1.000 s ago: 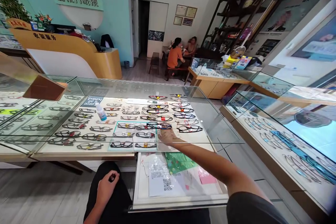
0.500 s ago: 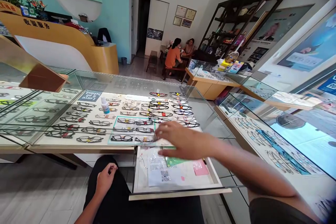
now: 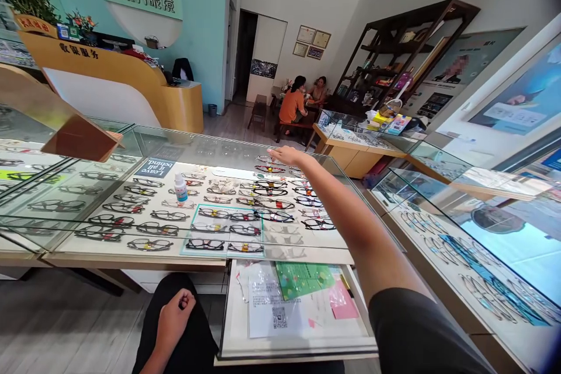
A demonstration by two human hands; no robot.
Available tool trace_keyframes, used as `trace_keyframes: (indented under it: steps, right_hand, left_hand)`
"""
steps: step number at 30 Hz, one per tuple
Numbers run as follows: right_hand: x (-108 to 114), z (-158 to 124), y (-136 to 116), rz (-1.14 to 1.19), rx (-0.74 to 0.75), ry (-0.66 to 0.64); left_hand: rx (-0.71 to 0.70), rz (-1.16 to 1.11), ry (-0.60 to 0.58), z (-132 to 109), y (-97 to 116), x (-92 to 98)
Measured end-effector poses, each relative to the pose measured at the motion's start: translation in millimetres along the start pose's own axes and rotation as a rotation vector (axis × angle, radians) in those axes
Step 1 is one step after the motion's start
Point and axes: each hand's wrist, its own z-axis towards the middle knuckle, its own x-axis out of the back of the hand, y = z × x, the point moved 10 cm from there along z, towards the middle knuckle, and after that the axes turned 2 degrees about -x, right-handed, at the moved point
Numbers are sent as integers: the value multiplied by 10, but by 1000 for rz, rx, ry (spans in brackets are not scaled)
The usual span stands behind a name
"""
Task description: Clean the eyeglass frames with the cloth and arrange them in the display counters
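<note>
My right hand (image 3: 287, 155) reaches over the glass counter to the far end of the rows of eyeglasses. Its fingers are stretched out to the left, just above a red-and-black pair of eyeglasses (image 3: 270, 169); I cannot tell whether they touch the glass or a frame. My left hand (image 3: 176, 312) rests on my left thigh, curled into a loose fist with nothing visible in it. Between my body and the counter, a drawer (image 3: 228, 327) is pulled out. It holds a printed sheet with a QR code (image 3: 279, 317), a green leaflet (image 3: 302, 279) and pink paper (image 3: 342, 299).
A small white-and-blue bottle (image 3: 180, 189) stands on the counter. A brown wooden piece (image 3: 81, 134) juts in at left. More eyeglass cases (image 3: 464, 263) run along the right. Two people (image 3: 293, 106) sit at a table at the back, near a dark shelf (image 3: 372, 52).
My right hand has moved from above the drawer forward to the far side of the counter, its arm now stretched out. My left hand stays on my thigh. The view has tilted up slightly.
</note>
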Motion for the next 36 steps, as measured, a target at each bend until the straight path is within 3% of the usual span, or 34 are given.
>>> trace_keyframes:
  steps: [7,16,31,36]
  right_hand:
    - [-203,418,123,-9,-20,-29]
    - [-344,688,181,-38,-28,-39]
    - [-496,761,227,-41,-36,5]
    - [-402,635,167,-26,-36,78]
  left_hand:
    - [9,14,20,43,-195,-92]
    - [26,49,23,39,-120,-47]
    - [23,67,-20,47,-53,-42]
    - [26,77,-29,35,-15,-35]
